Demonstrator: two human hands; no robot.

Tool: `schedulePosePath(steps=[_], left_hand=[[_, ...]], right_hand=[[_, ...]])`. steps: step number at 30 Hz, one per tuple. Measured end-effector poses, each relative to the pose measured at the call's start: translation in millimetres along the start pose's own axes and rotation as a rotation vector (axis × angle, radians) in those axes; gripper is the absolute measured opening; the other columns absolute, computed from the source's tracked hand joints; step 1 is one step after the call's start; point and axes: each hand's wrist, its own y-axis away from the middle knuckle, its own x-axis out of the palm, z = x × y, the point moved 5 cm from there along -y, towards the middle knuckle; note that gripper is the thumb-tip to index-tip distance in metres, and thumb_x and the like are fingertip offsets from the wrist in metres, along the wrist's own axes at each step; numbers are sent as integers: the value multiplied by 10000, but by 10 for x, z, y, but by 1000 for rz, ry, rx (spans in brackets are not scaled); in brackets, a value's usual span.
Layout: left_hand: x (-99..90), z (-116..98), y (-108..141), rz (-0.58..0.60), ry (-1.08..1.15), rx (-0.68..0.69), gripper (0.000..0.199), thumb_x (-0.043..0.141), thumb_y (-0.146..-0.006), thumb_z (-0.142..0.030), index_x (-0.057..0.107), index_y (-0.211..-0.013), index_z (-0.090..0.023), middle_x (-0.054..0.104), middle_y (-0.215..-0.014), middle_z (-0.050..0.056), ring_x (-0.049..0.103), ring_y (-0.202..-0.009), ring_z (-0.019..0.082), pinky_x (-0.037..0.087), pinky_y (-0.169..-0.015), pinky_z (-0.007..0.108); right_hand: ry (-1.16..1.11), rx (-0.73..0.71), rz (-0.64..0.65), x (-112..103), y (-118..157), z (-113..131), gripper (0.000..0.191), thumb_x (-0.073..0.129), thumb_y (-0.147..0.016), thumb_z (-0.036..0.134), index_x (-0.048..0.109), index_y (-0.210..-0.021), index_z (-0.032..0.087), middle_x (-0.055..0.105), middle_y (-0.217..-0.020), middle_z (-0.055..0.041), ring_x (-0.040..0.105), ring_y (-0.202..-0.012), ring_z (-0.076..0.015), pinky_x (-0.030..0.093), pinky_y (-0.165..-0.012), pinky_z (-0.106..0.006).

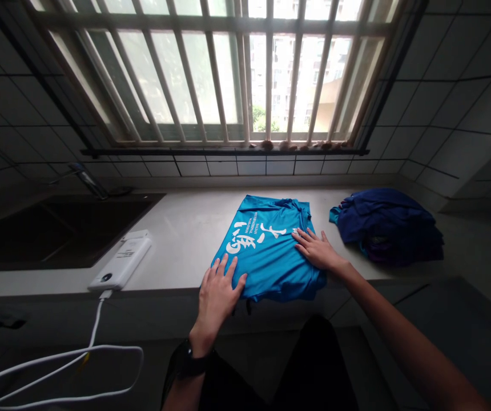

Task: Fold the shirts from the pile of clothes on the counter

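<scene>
A bright blue T-shirt (266, 262) with white lettering lies folded on the white counter, its near edge hanging a little over the front. My left hand (221, 288) rests on its near left corner, fingers apart and stretched out. On the right side of the shirt, my right hand (315, 248) lies flat with its fingers spread on the cloth. Neither hand grips the fabric. The shirt's right edge looks bunched and wrinkled.
A dark blue heap of clothes (391, 225) sits on the counter (181, 228) to the right. Left of the shirt is a white power bank (121, 261) with a cable (95, 325) hanging off the edge. Further left is a dark sink (57, 228) with a faucet (88, 180). A barred window (224, 74) is behind.
</scene>
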Motion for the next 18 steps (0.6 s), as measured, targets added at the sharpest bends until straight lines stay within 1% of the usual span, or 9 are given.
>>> schedulePosePath(steps=[4, 7, 9, 11, 13, 14, 15, 16, 18], left_hand=[[-14, -123, 96, -85, -29, 38, 629, 391, -1043, -588, 553, -1547, -249, 520, -1609, 120, 492, -1455, 360, 415, -1194, 543], [-29, -131, 165, -144, -43, 82, 639, 465, -1014, -612, 575, -1526, -246, 557, -1566, 149, 533, -1406, 367, 417, -1182, 568], [-41, -89, 203, -186, -36, 173, 687, 550, -967, -639, 562, -1529, -244, 566, -1547, 164, 542, -1395, 370, 372, -1210, 602], [-38, -43, 243, -216, -19, 345, 782, 651, -908, -631, 504, -1567, -234, 523, -1584, 169, 499, -1445, 371, 344, -1236, 590], [-13, -2, 283, -232, -16, 532, 826, 713, -892, -533, 431, -1608, -233, 467, -1635, 158, 435, -1507, 363, 371, -1227, 536], [4, 19, 294, -245, -30, 598, 792, 707, -914, -434, 407, -1620, -241, 460, -1644, 146, 419, -1522, 351, 389, -1211, 507], [21, 38, 297, -265, -54, 637, 739, 671, -941, -314, 398, -1625, -254, 475, -1637, 133, 423, -1524, 334, 401, -1196, 485], [37, 52, 291, -295, -85, 654, 700, 612, -959, -193, 399, -1623, -268, 506, -1618, 119, 443, -1514, 314, 406, -1183, 470], [60, 62, 270, -365, -145, 654, 696, 489, -960, -21, 431, -1603, -282, 572, -1565, 101, 492, -1481, 279, 411, -1158, 447]], right_hand=[[-10, -18, 6, -17, -116, -65, 576, 257, -1116, 444, 284, -1678, 317, 203, -1758, -24, 167, -1629, -321, 148, -1272, -690], [-4, -12, -24, -61, -114, -41, 562, 278, -1116, 425, 340, -1662, 305, 258, -1744, -42, 207, -1618, -338, 170, -1264, -698], [14, -17, -99, -100, -1, 35, 533, 304, -1110, 362, 436, -1620, 276, 335, -1718, -71, 253, -1606, -343, 164, -1267, -696], [13, -53, -219, -118, 225, 164, 511, 325, -1094, 288, 519, -1565, 241, 395, -1690, -101, 292, -1594, -333, 172, -1277, -672], [-26, -125, -334, -70, 540, 323, 499, 365, -1081, 287, 537, -1546, 228, 434, -1668, -118, 351, -1572, -312, 231, -1278, -621], [-50, -170, -373, -13, 706, 404, 503, 411, -1074, 327, 522, -1555, 231, 459, -1652, -124, 395, -1549, -304, 275, -1270, -593], [-64, -229, -385, 70, 860, 487, 540, 482, -1053, 373, 493, -1575, 235, 471, -1644, -123, 423, -1531, -300, 311, -1259, -563], [-62, -283, -389, 168, 991, 559, 627, 567, -1012, 405, 448, -1604, 235, 457, -1654, -122, 415, -1535, -309, 329, -1250, -552], [-27, -336, -417, 370, 1156, 648, 802, 691, -930, 382, 364, -1648, 238, 408, -1685, -115, 363, -1559, -338, 309, -1252, -561]])
